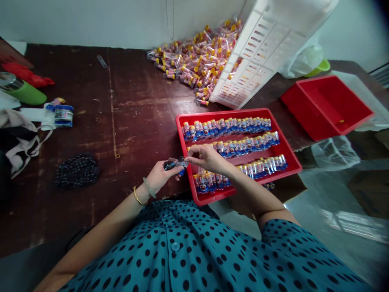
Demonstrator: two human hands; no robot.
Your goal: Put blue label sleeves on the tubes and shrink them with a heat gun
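My left hand [160, 175] is closed around a small bundle of dark, shiny plastic pieces [172, 164] with some blue showing. It is over the table edge, just left of the red tray [237, 198]. My right hand [208, 157] reaches across the tray, its thumb and finger pinched at the bundle's right end. Exactly what those fingertips grip is too small to make out. Beneath and beside my right hand, the tray holds three rows of small clear tubes [232, 148] with yellow caps and blue lower parts, standing close together.
A large heap of yellow-capped tubes [197, 61] lies against the wall, beside a tilted white slatted basket [243, 77]. A red bin [316, 109] stands at right. Dark patterned cloth [77, 171], a blue packet [63, 115] and a green-sided container [30, 93] are at left.
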